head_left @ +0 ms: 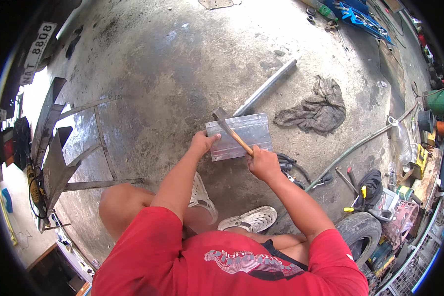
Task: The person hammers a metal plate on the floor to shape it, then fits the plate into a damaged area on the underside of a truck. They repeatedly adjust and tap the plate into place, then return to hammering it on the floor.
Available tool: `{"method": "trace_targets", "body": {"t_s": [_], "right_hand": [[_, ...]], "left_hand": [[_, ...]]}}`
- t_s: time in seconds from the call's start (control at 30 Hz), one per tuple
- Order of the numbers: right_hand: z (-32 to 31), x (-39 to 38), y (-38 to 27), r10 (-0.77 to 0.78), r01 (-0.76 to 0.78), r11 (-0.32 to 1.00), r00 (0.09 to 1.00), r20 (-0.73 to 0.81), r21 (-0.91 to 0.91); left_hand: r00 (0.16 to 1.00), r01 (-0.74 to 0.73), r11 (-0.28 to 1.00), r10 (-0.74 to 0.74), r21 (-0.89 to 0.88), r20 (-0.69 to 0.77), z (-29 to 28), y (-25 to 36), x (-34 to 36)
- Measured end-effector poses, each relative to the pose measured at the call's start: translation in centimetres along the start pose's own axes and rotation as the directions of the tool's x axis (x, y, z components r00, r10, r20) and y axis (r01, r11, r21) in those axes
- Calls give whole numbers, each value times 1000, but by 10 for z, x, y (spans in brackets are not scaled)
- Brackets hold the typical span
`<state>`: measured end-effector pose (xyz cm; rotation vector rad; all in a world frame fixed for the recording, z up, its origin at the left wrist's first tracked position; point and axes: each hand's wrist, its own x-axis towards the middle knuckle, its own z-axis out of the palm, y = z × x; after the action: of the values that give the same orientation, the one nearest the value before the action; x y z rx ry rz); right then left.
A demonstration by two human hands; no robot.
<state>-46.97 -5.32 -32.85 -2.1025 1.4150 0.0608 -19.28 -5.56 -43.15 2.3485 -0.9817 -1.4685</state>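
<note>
My right hand (264,164) is wrapped round the wooden handle of a hammer (238,139). The hammer's dark metal head lies over the upper left part of a bent sheet metal piece (254,129). My left hand (203,143) grips that sheet by its left edge, thumb on top. Ridges run along the grey sheet, and its far side is over the near end of a long metal bar (266,88), which slants away to the right on the concrete. Whether the hammer head touches the sheet, I cannot tell.
A crumpled dark rag (314,109) lies right of the bar. A green hose (350,150) runs along the right, near a tire (358,235) and tools with yellow handles. On the left stands a metal frame (59,153). A blue tool tray (364,22) is at the far right.
</note>
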Motion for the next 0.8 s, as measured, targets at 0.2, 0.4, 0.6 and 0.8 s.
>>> {"method": "trace_targets", "body": {"t_s": [0.2, 0.4, 0.6, 0.8], "right_hand": [[-11, 4, -27, -57, 91, 981, 979, -193, 169], [9, 13, 1, 124, -124, 992, 987, -104, 7], [14, -13, 14, 9, -10, 1000, 998, -54, -13], [17, -14, 8, -90, 98, 994, 982, -168, 41]], "left_hand": [[997, 26, 994, -18, -105, 79, -6, -8, 8], [998, -42, 996, 45, -82, 33, -1, 5, 10], [999, -8, 995, 11, -96, 36, 2, -2, 5], [997, 23, 992, -13, -126, 81, -8, 1, 1]]}}
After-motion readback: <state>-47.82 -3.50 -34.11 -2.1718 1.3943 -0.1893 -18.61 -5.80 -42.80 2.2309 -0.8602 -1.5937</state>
